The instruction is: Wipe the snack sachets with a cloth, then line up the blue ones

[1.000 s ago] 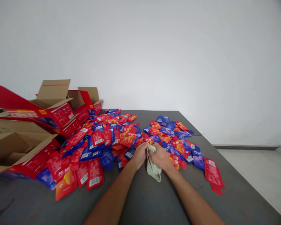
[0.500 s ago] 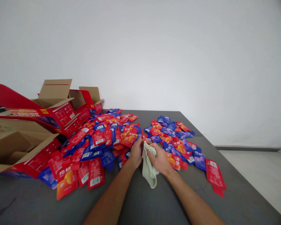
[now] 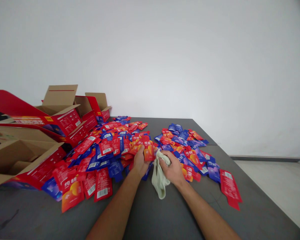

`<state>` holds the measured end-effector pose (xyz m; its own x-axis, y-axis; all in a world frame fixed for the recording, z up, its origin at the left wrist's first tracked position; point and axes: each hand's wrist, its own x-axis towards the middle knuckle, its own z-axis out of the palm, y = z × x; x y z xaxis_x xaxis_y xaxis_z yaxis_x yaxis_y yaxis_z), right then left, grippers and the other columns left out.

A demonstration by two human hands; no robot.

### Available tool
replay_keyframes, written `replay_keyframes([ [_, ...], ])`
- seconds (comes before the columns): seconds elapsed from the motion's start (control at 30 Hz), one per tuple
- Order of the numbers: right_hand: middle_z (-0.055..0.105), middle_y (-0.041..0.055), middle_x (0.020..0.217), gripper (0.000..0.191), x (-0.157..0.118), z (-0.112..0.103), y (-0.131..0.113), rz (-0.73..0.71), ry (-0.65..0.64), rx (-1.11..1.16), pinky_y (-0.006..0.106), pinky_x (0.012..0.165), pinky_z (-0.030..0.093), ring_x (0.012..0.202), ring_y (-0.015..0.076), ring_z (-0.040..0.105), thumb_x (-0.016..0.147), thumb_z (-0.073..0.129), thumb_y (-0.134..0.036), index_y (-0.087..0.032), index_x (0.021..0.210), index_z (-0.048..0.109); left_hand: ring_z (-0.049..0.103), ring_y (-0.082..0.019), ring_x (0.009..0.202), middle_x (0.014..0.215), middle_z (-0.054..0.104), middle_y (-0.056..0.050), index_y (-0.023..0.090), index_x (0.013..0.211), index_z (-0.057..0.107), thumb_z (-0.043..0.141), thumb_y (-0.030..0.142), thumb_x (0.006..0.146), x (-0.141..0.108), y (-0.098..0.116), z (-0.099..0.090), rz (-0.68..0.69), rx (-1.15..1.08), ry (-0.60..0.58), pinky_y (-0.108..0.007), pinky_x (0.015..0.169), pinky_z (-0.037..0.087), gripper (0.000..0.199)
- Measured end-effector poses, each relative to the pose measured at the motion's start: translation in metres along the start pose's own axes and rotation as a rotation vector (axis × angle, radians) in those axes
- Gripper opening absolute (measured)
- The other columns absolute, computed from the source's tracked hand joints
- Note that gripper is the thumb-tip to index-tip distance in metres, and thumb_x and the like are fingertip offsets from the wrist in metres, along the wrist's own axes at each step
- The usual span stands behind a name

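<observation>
My left hand (image 3: pixel 140 163) is closed on a red and orange packet (image 3: pixel 148 149), pinching it by its lower left side with the thumb lying across the front. The packet stands roughly upright in my fingers, its printed face turned toward me, white characters above a picture of orange fruit. Just to the right of it, my right hand (image 3: pixel 173 167) is clenched around a pale, greenish-white cloth (image 3: pixel 160 180), bunched at the top between thumb and fingers and hanging in loose folds below them. The cloth's upper end comes right up beside the packet's right edge; whether the two touch, I cannot tell. Behind and to the left of my grip spreads a big heap of red and blue packets (image 3: pixel 105 147), some showing barcodes, overlapping every which way and reaching toward me along my left forearm. Beyond my right hand lies a smaller heap of the same kinds (image 3: pixel 191 155), and at its near right end a single red packet (image 3: pixel 230 186) lies with its printed back up. Farther left, past the big heap, stand open cardboard boxes (image 3: pixel 41 165), red outside and brown within, flaps spread. Under everything is the dark grey table (image 3: pixel 155 220), and behind it rises a white wall (image 3: pixel 150 66).
</observation>
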<state>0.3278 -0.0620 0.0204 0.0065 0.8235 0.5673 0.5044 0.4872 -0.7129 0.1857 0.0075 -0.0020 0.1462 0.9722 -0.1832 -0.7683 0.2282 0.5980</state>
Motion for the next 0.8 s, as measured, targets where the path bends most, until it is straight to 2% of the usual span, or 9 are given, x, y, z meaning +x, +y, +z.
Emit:
replay_keyframes([
  [0.1,0.065,0.0066,0.108,0.028,0.0,0.002,0.003,-0.047,0.07,-0.057,0.039,0.092,0.051,0.1,0.0228,0.062,0.086,0.056,-0.02,-0.022,0.113,0.061,0.069,-0.018,0.081,0.094,0.072,-0.008,0.015,0.105,0.064,0.062,0.034,0.087,-0.005,0.0,0.003,-0.026,-0.021,-0.035,-0.031,0.075,0.056,0.026],
  [0.17,0.062,0.0082,0.117,0.033,-0.001,0.007,0.004,-0.152,0.001,-0.049,0.04,0.096,0.049,0.109,0.0233,0.059,0.086,0.054,-0.016,-0.024,0.117,0.062,0.069,-0.015,0.08,0.094,0.072,-0.006,0.017,0.107,0.064,0.066,0.03,0.085,-0.011,-0.005,0.009,-0.015,-0.019,-0.076,-0.028,0.077,0.055,0.026],
  [0.27,0.058,0.0088,0.122,0.033,-0.004,0.014,0.005,-0.245,-0.094,-0.051,0.038,0.094,0.051,0.112,0.023,0.057,0.085,0.052,-0.012,-0.026,0.111,0.068,0.068,-0.015,0.078,0.089,0.072,-0.003,0.018,0.108,0.065,0.07,0.03,0.082,-0.021,-0.013,0.018,-0.033,0.014,-0.135,-0.028,0.081,0.054,0.029],
  [0.33,0.057,0.0092,0.12,0.032,-0.005,0.015,0.008,-0.227,-0.069,-0.087,0.038,0.092,0.052,0.109,0.023,0.057,0.085,0.053,-0.012,-0.026,0.108,0.07,0.069,-0.018,0.082,0.087,0.072,-0.005,0.016,0.102,0.066,0.071,0.033,0.081,-0.026,-0.016,0.022,-0.079,0.049,-0.163,-0.031,0.084,0.053,0.028],
  [0.4,0.057,0.0097,0.116,0.033,-0.002,0.012,0.012,-0.179,0.012,-0.135,0.039,0.091,0.052,0.106,0.0232,0.058,0.086,0.052,-0.012,-0.026,0.11,0.071,0.069,-0.022,0.091,0.091,0.072,-0.008,0.015,0.098,0.068,0.07,0.037,0.081,-0.03,-0.019,0.023,-0.125,0.093,-0.207,-0.034,0.088,0.052,0.028],
  [0.5,0.058,0.0104,0.114,0.035,0.005,0.001,0.021,-0.108,0.159,-0.204,0.042,0.093,0.051,0.106,0.0244,0.057,0.087,0.051,-0.014,-0.024,0.115,0.069,0.067,-0.025,0.101,0.102,0.072,-0.01,0.016,0.103,0.069,0.067,0.04,0.084,-0.032,-0.023,0.021,-0.135,0.154,-0.277,-0.036,0.093,0.05,0.03],
  [0.57,0.059,0.0107,0.115,0.034,0.009,-0.005,0.025,-0.083,0.212,-0.228,0.044,0.097,0.049,0.109,0.0251,0.056,0.088,0.051,-0.015,-0.023,0.117,0.068,0.065,-0.025,0.105,0.108,0.072,-0.01,0.017,0.107,0.068,0.067,0.039,0.085,-0.032,-0.028,0.019,-0.109,0.168,-0.302,-0.036,0.096,0.048,0.03],
  [0.7,0.06,0.0104,0.118,0.035,0.009,-0.005,0.026,-0.123,0.184,-0.224,0.045,0.099,0.047,0.111,0.0252,0.055,0.089,0.05,-0.016,-0.023,0.12,0.067,0.065,-0.024,0.105,0.106,0.072,-0.008,0.016,0.106,0.067,0.067,0.037,0.084,-0.029,-0.03,0.019,-0.086,0.127,-0.302,-0.037,0.097,0.047,0.03],
  [0.8,0.061,0.0096,0.117,0.036,0.004,0.002,0.019,-0.181,0.103,-0.179,0.044,0.096,0.048,0.11,0.0248,0.056,0.089,0.051,-0.016,-0.025,0.12,0.066,0.066,-0.023,0.101,0.098,0.071,-0.008,0.015,0.101,0.066,0.066,0.039,0.084,-0.029,-0.023,0.023,-0.107,0.063,-0.308,-0.036,0.094,0.049,0.029],
])
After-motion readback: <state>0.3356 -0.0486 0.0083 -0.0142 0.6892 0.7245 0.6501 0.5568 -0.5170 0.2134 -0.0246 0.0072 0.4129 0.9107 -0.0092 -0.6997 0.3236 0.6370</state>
